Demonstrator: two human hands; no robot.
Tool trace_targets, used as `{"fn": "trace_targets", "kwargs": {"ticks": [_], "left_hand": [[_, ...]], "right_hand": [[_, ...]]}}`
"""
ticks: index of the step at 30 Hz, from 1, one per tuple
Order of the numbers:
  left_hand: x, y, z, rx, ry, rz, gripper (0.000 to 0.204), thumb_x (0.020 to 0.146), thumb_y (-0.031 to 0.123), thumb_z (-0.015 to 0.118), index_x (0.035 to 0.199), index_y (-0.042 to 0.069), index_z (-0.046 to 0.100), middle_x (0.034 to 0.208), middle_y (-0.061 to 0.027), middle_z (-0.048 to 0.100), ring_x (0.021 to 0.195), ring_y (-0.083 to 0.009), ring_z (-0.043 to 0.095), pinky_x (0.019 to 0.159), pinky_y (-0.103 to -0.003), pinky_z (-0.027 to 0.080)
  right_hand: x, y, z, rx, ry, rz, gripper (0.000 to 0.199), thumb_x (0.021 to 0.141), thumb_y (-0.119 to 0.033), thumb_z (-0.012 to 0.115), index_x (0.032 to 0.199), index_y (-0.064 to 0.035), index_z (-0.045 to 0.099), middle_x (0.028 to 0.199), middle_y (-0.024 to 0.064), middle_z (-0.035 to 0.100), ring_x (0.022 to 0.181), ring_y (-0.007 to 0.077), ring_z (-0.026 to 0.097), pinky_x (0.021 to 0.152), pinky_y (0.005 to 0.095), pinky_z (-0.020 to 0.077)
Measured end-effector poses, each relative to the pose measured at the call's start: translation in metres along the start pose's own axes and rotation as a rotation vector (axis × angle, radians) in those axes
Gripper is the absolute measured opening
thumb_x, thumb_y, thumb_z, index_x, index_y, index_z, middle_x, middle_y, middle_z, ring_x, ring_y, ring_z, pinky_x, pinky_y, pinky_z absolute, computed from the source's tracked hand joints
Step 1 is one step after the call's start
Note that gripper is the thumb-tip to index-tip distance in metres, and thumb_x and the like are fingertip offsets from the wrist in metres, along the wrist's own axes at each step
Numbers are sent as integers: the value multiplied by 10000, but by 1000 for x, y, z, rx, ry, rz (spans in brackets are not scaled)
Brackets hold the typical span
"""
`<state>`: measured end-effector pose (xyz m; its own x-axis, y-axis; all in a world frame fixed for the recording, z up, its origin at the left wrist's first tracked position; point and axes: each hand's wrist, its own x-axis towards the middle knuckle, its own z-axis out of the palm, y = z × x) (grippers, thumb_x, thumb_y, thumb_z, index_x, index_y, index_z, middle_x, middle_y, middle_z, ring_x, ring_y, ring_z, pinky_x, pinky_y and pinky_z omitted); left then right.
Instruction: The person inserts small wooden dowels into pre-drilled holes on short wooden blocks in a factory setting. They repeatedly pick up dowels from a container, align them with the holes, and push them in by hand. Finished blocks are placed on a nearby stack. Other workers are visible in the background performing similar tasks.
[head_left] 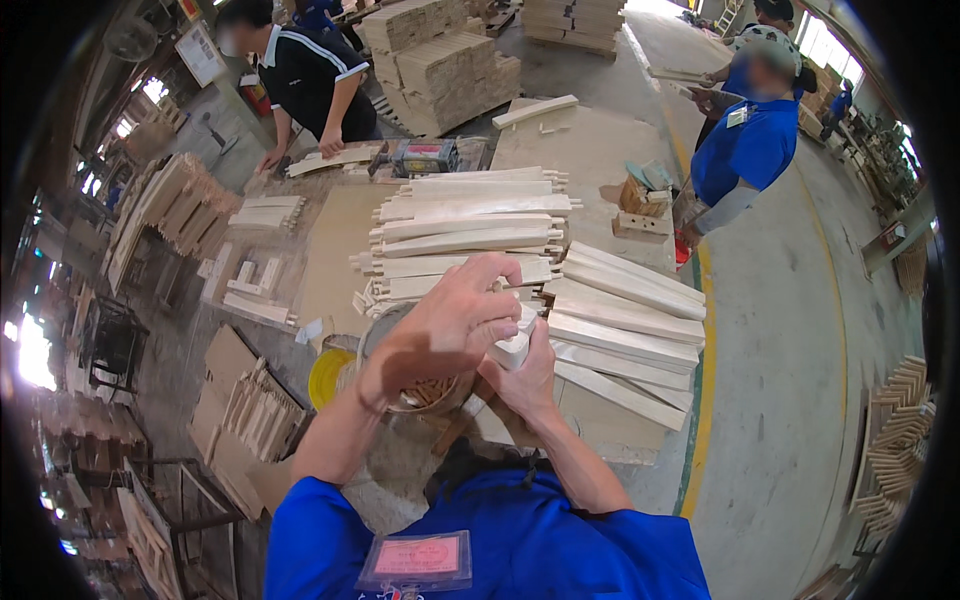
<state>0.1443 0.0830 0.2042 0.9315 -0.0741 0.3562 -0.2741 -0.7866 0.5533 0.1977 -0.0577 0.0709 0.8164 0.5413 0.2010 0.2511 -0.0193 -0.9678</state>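
While the right hand (528, 380) grips a pale, blocky wooden piece (511, 350), the left hand (450, 315) crooks over its end

As the right hand's thumb and fingers close around its sides, the piece sits in front of the chest, over the near part of a brown board-topped table (335, 245). The left hand is half curled, thumb and forefinger nearly together; whether they pinch something small, I cannot tell. The wood looks stiff, light and probably smooth; its end corners might chip, so the flat sides seem the better hold. Pale, tenon-ended wooden slats (465, 241) lie beyond, and small brown wooden pegs (428, 393) fill part of a round bucket (366, 345) beneath the left wrist.
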Motion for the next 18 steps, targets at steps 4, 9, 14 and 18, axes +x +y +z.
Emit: {"fn": "trace_targets", "kwargs": {"ticks": [4,9,14,18], "left_hand": [[3,-5,11,-151,-51,-59,144,840,149,672,891,18,642,1220,-180,525,1115,-382,520,925,-472,430],[2,-9,23,-97,98,-41,254,830,135,706,1056,27,663,1346,-200,502,1187,-388,523,987,-455,440],[-25,2,55,-114,693,-169,366,871,109,695,1222,31,625,1335,-205,543,1136,-352,581,1000,-414,469],[-117,-35,135,-96,611,-433,272,882,103,672,1139,32,617,1103,-176,644,906,-329,637,806,-419,522]], "right_hand": [[1,6,-5,-46,-5,43,674,711,-154,782,1268,32,452,1050,220,652,943,356,677,827,427,542],[10,0,-8,36,9,75,680,702,-154,785,1269,19,452,1100,214,647,1004,342,662,865,431,530],[16,17,-29,97,50,130,681,712,-202,834,1250,-2,468,1069,178,665,956,270,670,840,412,536],[7,58,-41,197,-15,166,562,731,-186,848,1185,-40,550,1029,74,645,929,159,619,816,345,524]]}}
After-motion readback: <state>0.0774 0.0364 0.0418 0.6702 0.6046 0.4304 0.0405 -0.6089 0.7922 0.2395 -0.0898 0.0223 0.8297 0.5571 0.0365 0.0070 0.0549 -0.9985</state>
